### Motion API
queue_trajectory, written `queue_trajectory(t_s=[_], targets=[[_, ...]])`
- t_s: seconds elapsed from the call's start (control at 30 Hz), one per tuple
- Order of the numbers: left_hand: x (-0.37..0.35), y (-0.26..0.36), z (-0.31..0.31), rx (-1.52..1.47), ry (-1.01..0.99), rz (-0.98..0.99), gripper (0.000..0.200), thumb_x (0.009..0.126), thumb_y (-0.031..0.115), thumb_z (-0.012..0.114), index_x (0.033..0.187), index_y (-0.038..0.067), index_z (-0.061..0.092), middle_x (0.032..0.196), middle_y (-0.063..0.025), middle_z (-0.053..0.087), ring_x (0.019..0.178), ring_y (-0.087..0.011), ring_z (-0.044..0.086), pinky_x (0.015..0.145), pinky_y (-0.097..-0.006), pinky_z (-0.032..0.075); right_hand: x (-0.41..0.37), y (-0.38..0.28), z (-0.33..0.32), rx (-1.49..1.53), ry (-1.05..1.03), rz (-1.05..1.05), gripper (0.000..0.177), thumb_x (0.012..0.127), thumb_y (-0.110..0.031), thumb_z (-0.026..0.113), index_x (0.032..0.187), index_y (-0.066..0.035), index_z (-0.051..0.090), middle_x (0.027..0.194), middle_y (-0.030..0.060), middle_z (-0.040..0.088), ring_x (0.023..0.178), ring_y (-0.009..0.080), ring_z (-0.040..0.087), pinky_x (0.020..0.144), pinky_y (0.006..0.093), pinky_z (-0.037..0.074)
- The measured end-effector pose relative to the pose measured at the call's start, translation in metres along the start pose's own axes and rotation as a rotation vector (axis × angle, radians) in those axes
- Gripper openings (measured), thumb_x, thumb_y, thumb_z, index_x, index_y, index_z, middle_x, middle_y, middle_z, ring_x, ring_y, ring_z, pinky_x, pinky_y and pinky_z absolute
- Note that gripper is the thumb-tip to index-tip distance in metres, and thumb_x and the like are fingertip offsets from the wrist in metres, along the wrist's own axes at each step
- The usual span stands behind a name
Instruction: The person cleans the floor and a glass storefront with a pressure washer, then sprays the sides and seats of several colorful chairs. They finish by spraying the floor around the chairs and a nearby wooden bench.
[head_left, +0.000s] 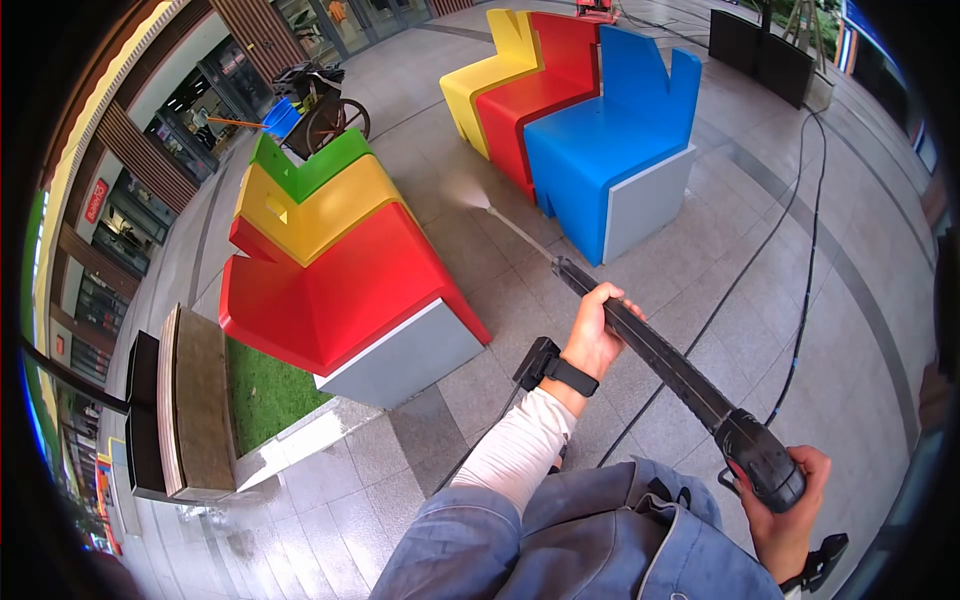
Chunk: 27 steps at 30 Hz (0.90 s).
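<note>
A black pressure washer gun (680, 368) with a thin metal lance (525, 237) runs diagonally across the view. My left hand (597, 330) is wrapped round its barrel, behind the front end. Farther back, my right hand (785, 505) grips the handle; the trigger is partly hidden by the fingers. White spray (468, 192) leaves the nozzle toward the paving between two rows of coloured seats. The blue seat (615, 130) is to the right of the lance, and the red seat (345, 290) is to its left.
Black hoses (735, 280) trail over the wet paving on the right. A yellow seat (495, 60) stands farther back, and a green one (310, 165) is at the left. Behind them is a cart with a blue bucket (282, 118). A wooden planter (195, 400) stands beside artificial grass (270, 395).
</note>
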<state>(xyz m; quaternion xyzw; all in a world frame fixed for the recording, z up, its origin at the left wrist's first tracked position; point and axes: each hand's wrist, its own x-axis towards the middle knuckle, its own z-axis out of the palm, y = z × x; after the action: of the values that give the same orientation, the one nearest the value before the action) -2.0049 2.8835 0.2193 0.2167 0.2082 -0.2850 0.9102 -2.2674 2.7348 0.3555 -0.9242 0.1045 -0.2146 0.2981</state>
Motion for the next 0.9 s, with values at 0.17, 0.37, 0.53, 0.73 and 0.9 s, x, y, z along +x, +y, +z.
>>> queue_trajectory(t_s=[0.17, 0.37, 0.53, 0.73, 0.9], targets=[[0.002, 0.005, 0.002, -0.006, 0.005, 0.007, 0.014, 0.065, 0.011, 0.055, 0.068, 0.005, 0.043, 0.063, -0.0084, 0.047, 0.060, -0.0223, 0.051, 0.063, -0.0392, 0.047, 0.002, -0.001, 0.003, 0.024, 0.006, 0.023, 0.055, 0.052, 0.004, 0.071, 0.097, 0.000, 0.041, 0.086, 0.0104, 0.044, 0.077, 0.0203, 0.047, 0.073, 0.0279, 0.039], [-0.005, 0.016, 0.013, -0.015, 0.031, 0.017, 0.013, 0.066, 0.007, 0.054, 0.069, 0.005, 0.041, 0.064, -0.0084, 0.045, 0.060, -0.0209, 0.048, 0.061, -0.0371, 0.045, 0.007, -0.001, 0.006, -0.005, 0.015, -0.042, 0.055, 0.052, 0.004, 0.072, 0.098, 0.000, 0.040, 0.086, 0.0103, 0.045, 0.076, 0.0199, 0.047, 0.073, 0.0279, 0.039], [-0.003, 0.021, 0.011, -0.009, 0.029, 0.029, 0.013, 0.066, 0.007, 0.054, 0.069, 0.005, 0.042, 0.063, -0.0081, 0.046, 0.059, -0.0209, 0.048, 0.062, -0.0369, 0.045, 0.009, -0.002, 0.009, 0.007, 0.013, -0.042, 0.054, 0.053, 0.005, 0.071, 0.097, 0.000, 0.040, 0.086, 0.0098, 0.045, 0.076, 0.0195, 0.047, 0.073, 0.0279, 0.039], [0.004, 0.003, 0.003, 0.034, 0.012, 0.013, 0.014, 0.065, 0.012, 0.055, 0.069, 0.006, 0.044, 0.063, -0.0078, 0.047, 0.060, -0.0220, 0.050, 0.064, -0.0381, 0.046, 0.003, -0.001, 0.006, 0.056, 0.001, 0.058, 0.053, 0.054, 0.005, 0.070, 0.097, -0.001, 0.040, 0.085, 0.0097, 0.044, 0.077, 0.0193, 0.047, 0.073, 0.0271, 0.038], [0.017, -0.027, 0.007, 0.010, -0.033, -0.110, 0.015, 0.065, 0.013, 0.056, 0.068, 0.005, 0.043, 0.064, -0.0082, 0.047, 0.061, -0.0223, 0.050, 0.064, -0.0379, 0.046, -0.007, -0.001, -0.004, -0.058, 0.023, 0.057, 0.052, 0.056, 0.004, 0.069, 0.098, 0.000, 0.040, 0.085, 0.0094, 0.044, 0.077, 0.0190, 0.046, 0.074, 0.0271, 0.038]])
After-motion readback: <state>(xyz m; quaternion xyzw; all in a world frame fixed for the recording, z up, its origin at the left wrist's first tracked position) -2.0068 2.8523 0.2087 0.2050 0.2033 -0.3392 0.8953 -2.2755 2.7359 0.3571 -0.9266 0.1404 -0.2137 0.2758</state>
